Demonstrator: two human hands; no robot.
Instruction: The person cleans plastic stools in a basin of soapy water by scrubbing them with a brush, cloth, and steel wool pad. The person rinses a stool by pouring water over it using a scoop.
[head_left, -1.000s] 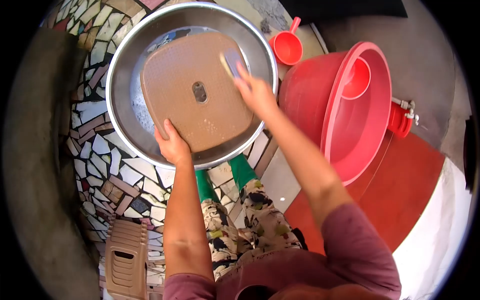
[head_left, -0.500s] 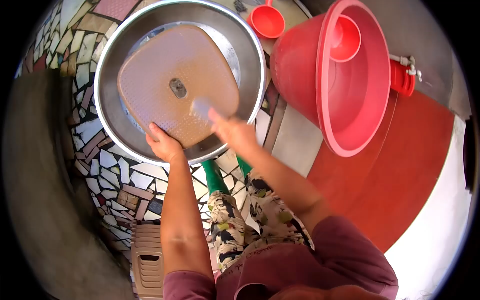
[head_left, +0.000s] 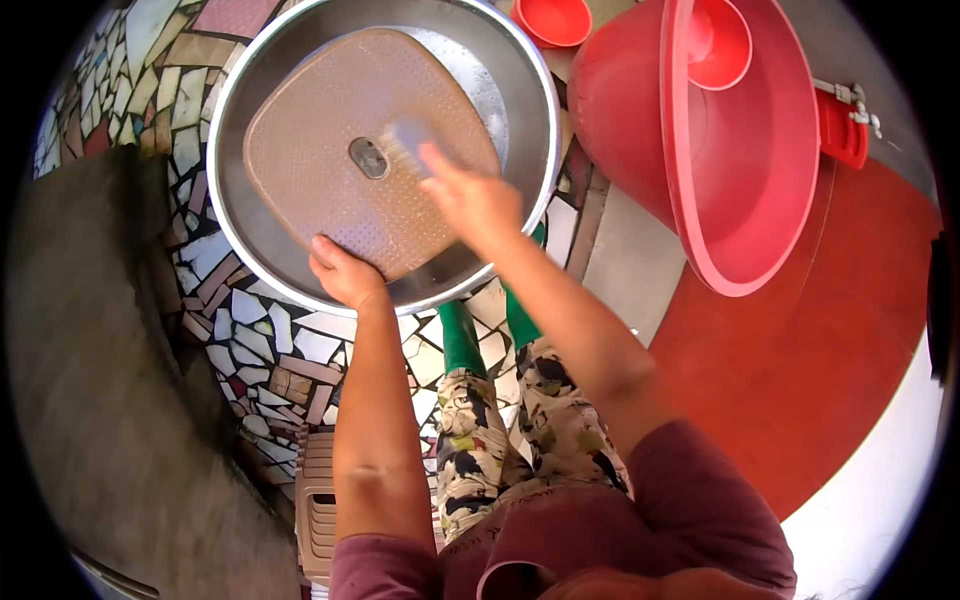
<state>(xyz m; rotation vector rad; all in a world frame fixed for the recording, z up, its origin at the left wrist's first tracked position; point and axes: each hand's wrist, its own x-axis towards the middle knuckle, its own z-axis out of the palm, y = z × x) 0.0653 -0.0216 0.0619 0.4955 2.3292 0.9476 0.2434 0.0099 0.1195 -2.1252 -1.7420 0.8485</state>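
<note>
A brown, textured plastic stool (head_left: 320, 150) with rounded corners and an oval hole in its seat is tilted inside a wide metal basin (head_left: 232, 215). My left hand (head_left: 347, 274) grips the stool's near edge, thumb on top and fingers out of sight beneath. Held in my right hand (head_left: 475, 205) is a scrub brush (head_left: 412, 140), blurred by motion, with a bluish back and pale bristles. It is against the seat just right of the hole. Suds or wet shine show on the basin floor at the upper right.
A large pink tub (head_left: 630, 120) lies tipped to the right, with a red dipper (head_left: 722, 45) inside. Another red dipper (head_left: 553, 20) stands by the basin. A tap (head_left: 850, 95) is on the wall. At lower left are a brown slatted plastic piece (head_left: 318, 530) and a dark ledge (head_left: 110, 380).
The brush and my right hand have moved up the seat, toward the hole. My left hand keeps its hold on the edge. The whole view has shifted slightly.
</note>
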